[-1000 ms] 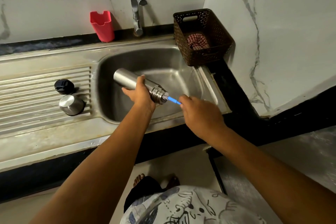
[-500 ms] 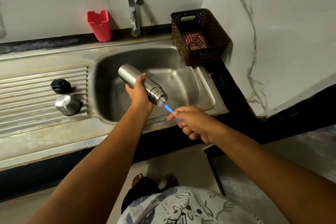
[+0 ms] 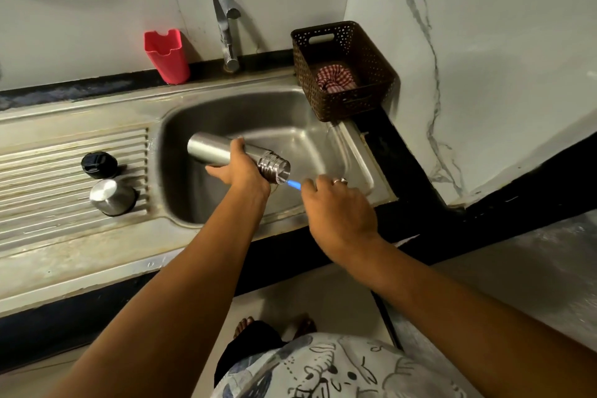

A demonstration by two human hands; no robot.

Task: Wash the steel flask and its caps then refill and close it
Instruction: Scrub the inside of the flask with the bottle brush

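Observation:
My left hand (image 3: 241, 171) grips the steel flask (image 3: 210, 152) around its middle and holds it nearly on its side over the sink basin (image 3: 290, 129), threaded mouth pointing right. My right hand (image 3: 336, 207) pinches the blue handle of a brush (image 3: 293, 184) that goes into the flask's mouth; the brush head is hidden inside. A black inner cap (image 3: 98, 165) and a steel outer cap (image 3: 111, 197) stand on the ribbed drainboard (image 3: 48, 171) to the left.
A steel tap (image 3: 226, 19) rises behind the basin, with no water seen flowing. A red plastic holder (image 3: 166, 55) stands by the wall. A brown perforated basket (image 3: 349, 71) with a checked cloth sits at the sink's right corner. Marble walls close in behind and to the right.
The flask has tipped between steeper and flatter angles in my left hand. My right hand has shifted with the blue brush handle at the flask's mouth. The caps have not moved.

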